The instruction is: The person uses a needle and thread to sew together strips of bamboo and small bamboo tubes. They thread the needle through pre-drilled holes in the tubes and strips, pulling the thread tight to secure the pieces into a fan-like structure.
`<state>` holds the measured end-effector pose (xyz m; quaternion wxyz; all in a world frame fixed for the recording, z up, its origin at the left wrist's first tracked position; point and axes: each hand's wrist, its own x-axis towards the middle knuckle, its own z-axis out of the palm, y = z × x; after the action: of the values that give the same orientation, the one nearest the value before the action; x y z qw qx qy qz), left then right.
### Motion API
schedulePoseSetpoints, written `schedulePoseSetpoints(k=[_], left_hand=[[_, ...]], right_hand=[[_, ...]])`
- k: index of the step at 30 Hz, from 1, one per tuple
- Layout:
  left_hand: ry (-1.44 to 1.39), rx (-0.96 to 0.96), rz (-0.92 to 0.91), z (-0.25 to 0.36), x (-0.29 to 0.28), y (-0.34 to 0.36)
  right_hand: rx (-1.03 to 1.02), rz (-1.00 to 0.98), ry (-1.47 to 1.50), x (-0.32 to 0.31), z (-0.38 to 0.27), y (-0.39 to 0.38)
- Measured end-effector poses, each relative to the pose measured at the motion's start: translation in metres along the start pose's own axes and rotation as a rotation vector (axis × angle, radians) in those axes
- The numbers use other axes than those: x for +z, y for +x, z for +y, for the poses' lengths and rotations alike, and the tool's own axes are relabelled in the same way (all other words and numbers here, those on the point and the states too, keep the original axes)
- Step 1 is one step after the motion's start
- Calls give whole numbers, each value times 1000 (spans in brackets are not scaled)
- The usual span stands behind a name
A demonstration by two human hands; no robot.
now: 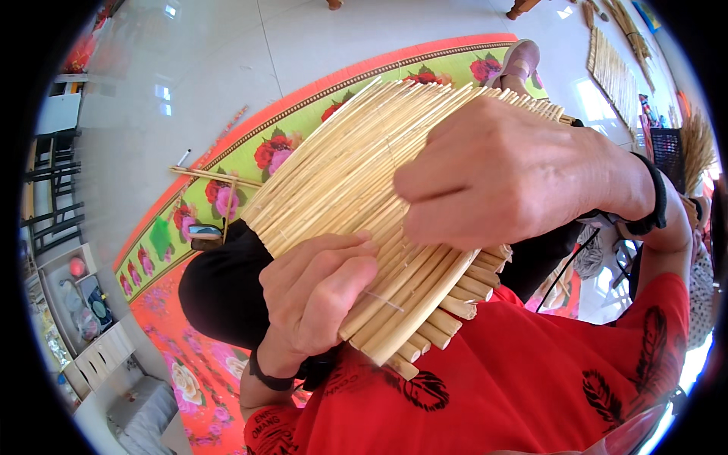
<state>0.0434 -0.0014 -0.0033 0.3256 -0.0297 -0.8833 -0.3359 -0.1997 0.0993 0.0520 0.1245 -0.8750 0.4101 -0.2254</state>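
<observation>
A mat of pale straw-coloured stalks (341,163), laid side by side and stitched across with thin white thread, lies over my lap. My left hand (318,292) grips the mat near its close edge, fingers curled on top and the thumb side pressed against the stalks. Over the mat's right part, my right hand (508,171) is closed with its fingers bent tight; whatever they pinch is hidden. A short white thread (385,300) crosses the stalks just right of my left fingers. Cut stalk ends (440,326) stick out beneath the mat's near right edge.
A flowered rug (277,155) lies on the pale tiled floor, with loose stalks (216,177) and a white pen-like stick (183,157) at its left. Another stalk mat (610,76) rests far right, near a dark basket (667,155). An open drawer (80,296) stands left.
</observation>
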Motion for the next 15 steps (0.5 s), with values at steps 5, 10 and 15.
schedulePoseSetpoints(k=[5, 10, 15], left_hand=[[39, -6, 5, 3, 1, 3], [48, 2, -10, 6, 4, 7], [56, 20, -44, 8, 4, 12]], right_hand=[[176, 222, 136, -8, -10, -19], [180, 219, 231, -7, -19, -28], [78, 149, 166, -1, -18, -23]])
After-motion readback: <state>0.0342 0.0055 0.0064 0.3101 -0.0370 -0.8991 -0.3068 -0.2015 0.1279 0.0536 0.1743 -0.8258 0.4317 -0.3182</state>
